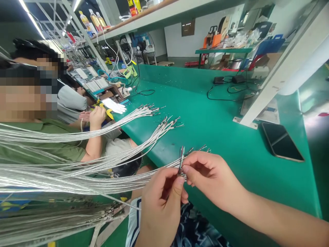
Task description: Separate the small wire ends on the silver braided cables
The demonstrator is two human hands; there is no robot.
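Green tabletop (221, 127), white cables everywhere, and two bare hands working right at the near edge of it. The left hand (163, 202) has its thumb and index finger pinching the base of a cable end (181, 158), other fingers curled in. The right hand (212, 175) comes in from the side, thumb and index finger pinched together right at the thin wires of that same end, the rest loosely bent. Can't really tell which strand it's got, the fingertips cover it. The cable end points up between the two hands, with black, red and pale wires fanned out a little at the top.

Just behind the hands there's a near bundle (151, 176) of white cables, partly hidden by them. A middle bundle (144, 149) and a far bundle (108, 132) lie beyond it, stripped tips resting on the green surface and the long ends running off to the left.

Over on the right, a dark phone (282, 141) lies flat near the foot of a white post (277, 72), and black adapters (219, 80) sit further back. White gloves (114, 105) lie at the left edge, near a co-worker in a green shirt (64, 137) with both hands raised.
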